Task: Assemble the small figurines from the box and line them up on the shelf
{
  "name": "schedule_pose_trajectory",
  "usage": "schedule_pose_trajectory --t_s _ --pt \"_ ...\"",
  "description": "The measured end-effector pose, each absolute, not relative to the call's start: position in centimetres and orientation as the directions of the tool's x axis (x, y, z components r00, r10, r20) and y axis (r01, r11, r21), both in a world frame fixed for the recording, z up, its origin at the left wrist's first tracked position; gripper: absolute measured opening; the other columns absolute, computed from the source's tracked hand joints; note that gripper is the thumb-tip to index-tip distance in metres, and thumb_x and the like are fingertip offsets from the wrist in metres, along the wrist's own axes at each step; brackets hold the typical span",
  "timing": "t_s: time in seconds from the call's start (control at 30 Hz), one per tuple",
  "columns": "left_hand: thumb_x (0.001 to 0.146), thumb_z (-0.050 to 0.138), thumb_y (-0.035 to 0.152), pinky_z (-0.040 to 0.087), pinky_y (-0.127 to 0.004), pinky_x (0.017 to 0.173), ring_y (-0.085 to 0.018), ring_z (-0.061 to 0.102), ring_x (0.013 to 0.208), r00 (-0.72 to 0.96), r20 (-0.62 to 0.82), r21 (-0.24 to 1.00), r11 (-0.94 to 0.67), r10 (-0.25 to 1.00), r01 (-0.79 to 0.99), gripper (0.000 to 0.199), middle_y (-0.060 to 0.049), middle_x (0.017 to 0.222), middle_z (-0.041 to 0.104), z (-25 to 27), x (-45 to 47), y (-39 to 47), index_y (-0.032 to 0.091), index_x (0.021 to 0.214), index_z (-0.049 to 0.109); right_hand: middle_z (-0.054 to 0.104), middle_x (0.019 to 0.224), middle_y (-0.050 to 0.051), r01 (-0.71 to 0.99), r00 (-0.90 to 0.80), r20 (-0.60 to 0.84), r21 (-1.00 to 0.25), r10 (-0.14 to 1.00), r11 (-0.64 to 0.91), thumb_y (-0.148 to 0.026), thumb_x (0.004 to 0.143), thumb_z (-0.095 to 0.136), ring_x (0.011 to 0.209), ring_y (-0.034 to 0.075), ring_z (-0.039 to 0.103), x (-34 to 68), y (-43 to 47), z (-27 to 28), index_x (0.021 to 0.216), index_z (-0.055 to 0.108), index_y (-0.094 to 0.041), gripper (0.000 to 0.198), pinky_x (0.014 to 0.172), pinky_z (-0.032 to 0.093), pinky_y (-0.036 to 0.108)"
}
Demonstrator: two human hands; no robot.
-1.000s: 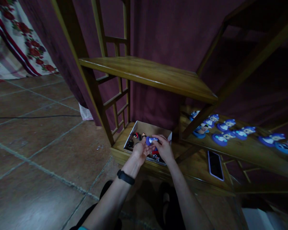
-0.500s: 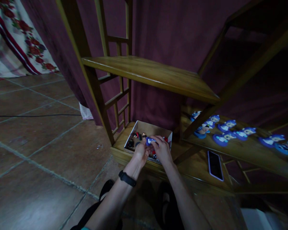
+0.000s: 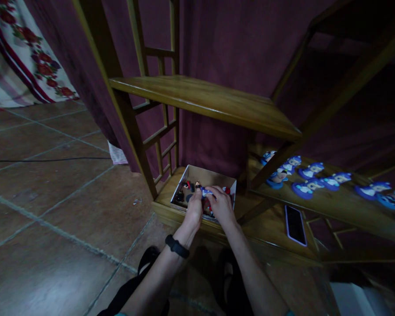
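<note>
Watching the head cam feed here, and both hands are dropping lower into the cardboard box (image 3: 206,174) than they were a second ago. Back then the little blue figure (image 3: 206,192) was up in plain view between the palms; now it's sinking down among the other bits in the box, and only a sliver of blue and white is showing between the fingers. My read is that it's being set back or swapped for another piece, but I can't be sure.

The left hand (image 3: 194,208) is curling loosely around the figure's left side, fingers bent, knuckles up. The right hand (image 3: 221,205) is pinching it from the right with fingertips closed on it.

The box is sitting at the left end of the bottom shelf (image 3: 166,193), close to the front edge. It's thin, open-topped card holding small glossy toys in black, red and blue. The shelf is varnished yellowish wood with a lattice side panel. More blue figures (image 3: 307,186), rounded and shiny, are lying in rows on the next shelf to the right, and a flat dark phone (image 3: 295,224) is resting below them.
</note>
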State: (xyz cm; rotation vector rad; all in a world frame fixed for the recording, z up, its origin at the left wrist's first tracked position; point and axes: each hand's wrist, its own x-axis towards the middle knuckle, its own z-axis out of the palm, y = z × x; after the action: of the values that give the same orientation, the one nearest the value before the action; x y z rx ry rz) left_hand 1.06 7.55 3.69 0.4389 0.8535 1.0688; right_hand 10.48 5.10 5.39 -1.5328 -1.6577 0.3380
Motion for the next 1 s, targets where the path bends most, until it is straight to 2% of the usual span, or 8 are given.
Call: schedule_pose_trajectory --t_s 0.23,0.4,0.57,0.63,0.73,0.8,1.0 --pt "0.086 0.045 0.031 0.049 -0.023 0.06 -0.011 0.058 0.057 0.301 -0.446 0.587 0.529 0.843 -0.613 0.023 -0.004 0.07 0.062 5.2 0.6 7.3 0.013 0.081 0.057 0.061 0.106 0.004 0.727 0.023 0.36 -0.647 0.933 0.231 -0.017 0.083 0.043 0.097 0.018 0.057 10.6 4.6 5.7 0.107 0.061 -0.026 0.031 0.089 0.042 0.031" --pt "0.086 0.045 0.037 0.05 -0.026 0.061 -0.012 0.059 0.056 0.395 -0.447 0.55 0.595 0.803 -0.587 0.029 -0.007 0.07 0.063 5.5 0.2 7.5 0.011 0.084 0.058 0.061 0.109 0.003 0.668 0.038 0.379 -0.698 0.925 0.259 -0.02 0.083 0.045 0.1 0.018 0.056 10.7 4.4 6.3 0.112 0.058 -0.027 0.033 0.09 0.042 0.031" --pt "0.088 0.04 0.036 0.051 -0.027 0.06 -0.014 0.062 0.058 0.408 -0.458 0.555 0.612 0.79 -0.563 0.032 -0.008 0.069 0.065 5.1 -0.1 7.5 0.011 0.085 0.059 0.059 0.114 0.002 0.58 0.094 0.347 -0.781 0.933 0.232 -0.02 0.076 0.054 0.106 0.018 0.053 10.8 4.7 6.0 0.122 0.049 -0.029 0.048 0.094 0.04 0.033" --pt "0.089 0.037 0.038 0.052 -0.027 0.061 -0.014 0.063 0.061 0.425 -0.47 0.523 0.632 0.773 -0.572 0.035 -0.009 0.07 0.065 5.1 -0.3 7.7 0.01 0.084 0.059 0.059 0.113 0.004 0.544 0.131 0.331 -0.812 0.934 0.211 -0.02 0.074 0.056 0.103 0.018 0.054 11.0 4.9 5.5 0.12 0.051 -0.027 0.047 0.092 0.041 0.033" --pt "0.089 0.036 0.038 0.052 -0.028 0.061 -0.015 0.064 0.064 0.454 -0.487 0.498 0.664 0.746 -0.558 0.037 -0.011 0.075 0.066 5.4 -0.6 8.0 0.01 0.087 0.058 0.06 0.103 0.004 0.483 0.145 0.29 -0.855 0.946 0.188 -0.022 0.073 0.056 0.09 0.016 0.058 11.2 5.3 4.6 0.107 0.059 -0.023 0.034 0.083 0.046 0.031" --pt "0.089 0.036 0.037 0.053 -0.028 0.061 -0.015 0.064 0.065 0.456 -0.491 0.501 0.669 0.742 -0.549 0.035 -0.011 0.075 0.067 5.6 -0.8 8.1 0.01 0.089 0.058 0.061 0.096 0.003 0.442 0.131 0.269 -0.877 0.954 0.187 -0.023 0.073 0.056 0.084 0.015 0.057 11.3 5.6 4.2 0.098 0.063 -0.022 0.026 0.078 0.046 0.03" --pt "0.088 0.039 0.035 0.053 -0.027 0.06 -0.014 0.064 0.061 0.453 -0.477 0.557 0.658 0.753 -0.507 0.032 -0.01 0.069 0.065 5.7 -0.9 7.6 0.01 0.088 0.058 0.062 0.087 0.002 0.352 0.079 0.211 -0.92 0.974 0.17 -0.025 0.074 0.056 0.08 0.016 0.056 11.2 5.9 3.8 0.093 0.064 -0.02 0.021 0.075 0.046 0.028"
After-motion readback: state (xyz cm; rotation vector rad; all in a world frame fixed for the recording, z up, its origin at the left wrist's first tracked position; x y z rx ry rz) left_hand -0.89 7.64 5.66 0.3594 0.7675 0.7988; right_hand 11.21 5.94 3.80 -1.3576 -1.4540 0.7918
